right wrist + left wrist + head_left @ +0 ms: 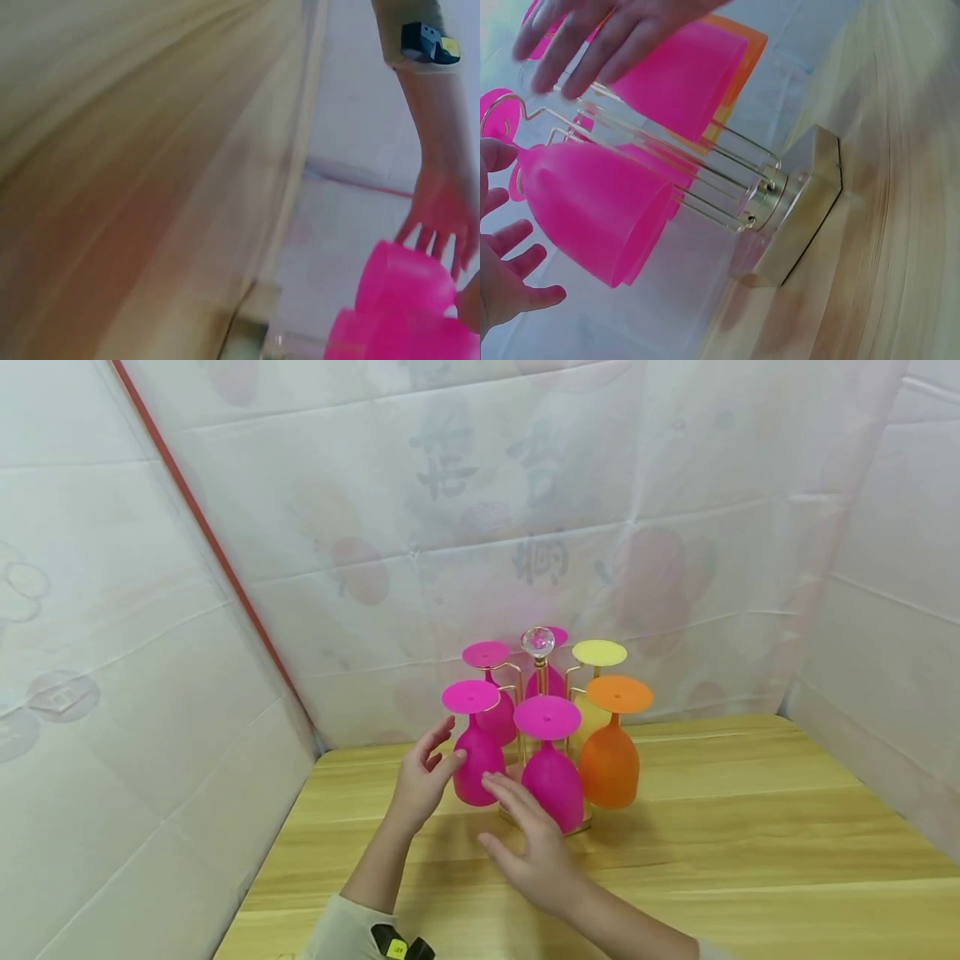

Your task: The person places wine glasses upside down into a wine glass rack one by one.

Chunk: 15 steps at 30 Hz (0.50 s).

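Observation:
Several plastic goblets hang upside down by their feet from a gold wire rack with a clear faceted knob. My left hand is beside the front-left pink goblet, its fingers spread and its thumb close to the bowl; whether it touches cannot be told. In front of the other near pink goblet is my right hand, fingers extended and holding nothing. On the right hang an orange goblet and, behind it, a yellow goblet. Two more pink goblets hang at the back, partly hidden.
The rack's gold base stands on a wood-grain table. Pale printed sheeting rises behind the table and along both sides. A red strip runs down the left corner.

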Each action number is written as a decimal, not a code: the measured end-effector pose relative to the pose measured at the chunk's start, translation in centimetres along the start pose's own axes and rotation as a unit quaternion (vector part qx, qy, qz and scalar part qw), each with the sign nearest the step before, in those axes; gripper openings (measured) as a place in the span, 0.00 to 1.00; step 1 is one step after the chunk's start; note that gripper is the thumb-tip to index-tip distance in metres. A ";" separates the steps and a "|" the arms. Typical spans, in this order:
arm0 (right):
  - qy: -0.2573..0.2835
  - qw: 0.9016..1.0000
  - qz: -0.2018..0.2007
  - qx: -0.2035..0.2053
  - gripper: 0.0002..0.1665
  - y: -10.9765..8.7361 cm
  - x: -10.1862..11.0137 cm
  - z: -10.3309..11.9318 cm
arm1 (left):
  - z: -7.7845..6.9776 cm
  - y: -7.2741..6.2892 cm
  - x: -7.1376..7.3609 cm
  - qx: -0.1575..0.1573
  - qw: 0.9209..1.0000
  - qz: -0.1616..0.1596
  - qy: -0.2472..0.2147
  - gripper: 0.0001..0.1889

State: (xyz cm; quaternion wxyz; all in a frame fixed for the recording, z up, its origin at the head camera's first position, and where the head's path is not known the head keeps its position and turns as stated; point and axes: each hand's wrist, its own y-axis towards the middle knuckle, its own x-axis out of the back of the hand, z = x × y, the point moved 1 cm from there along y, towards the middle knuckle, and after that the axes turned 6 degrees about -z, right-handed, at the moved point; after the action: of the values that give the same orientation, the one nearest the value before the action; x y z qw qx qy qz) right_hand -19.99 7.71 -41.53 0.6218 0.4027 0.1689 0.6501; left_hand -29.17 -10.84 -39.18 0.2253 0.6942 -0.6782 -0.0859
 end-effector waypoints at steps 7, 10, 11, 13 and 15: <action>-0.003 0.990 0.074 0.119 0.23 -1.1 5.0 -1.4 | -0.1 0.5 1.2 0.003 1.000 -0.008 0.030 0.26; 0.008 0.982 0.119 0.147 0.16 -1.5 7.1 -2.7 | 0.0 1.0 2.0 0.001 0.998 -0.009 0.054 0.26; 0.002 0.980 0.133 0.149 0.14 -1.6 7.8 -3.2 | 0.0 1.1 2.3 0.001 0.998 -0.009 0.067 0.27; -0.021 0.977 0.151 0.150 0.12 -1.8 9.2 -4.1 | 0.1 1.4 2.9 0.006 0.995 -0.007 0.096 0.28; -0.052 0.974 0.162 0.152 0.12 -1.9 10.5 -5.0 | 0.3 1.8 3.5 0.015 0.991 0.000 0.131 0.30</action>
State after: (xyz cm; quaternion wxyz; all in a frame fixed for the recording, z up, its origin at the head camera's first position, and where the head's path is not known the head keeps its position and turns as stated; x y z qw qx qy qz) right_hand -21.34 19.39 -42.65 0.4475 0.5477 0.1662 0.6871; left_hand -30.65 -14.27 -38.02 0.3020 0.7030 -0.6437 0.0158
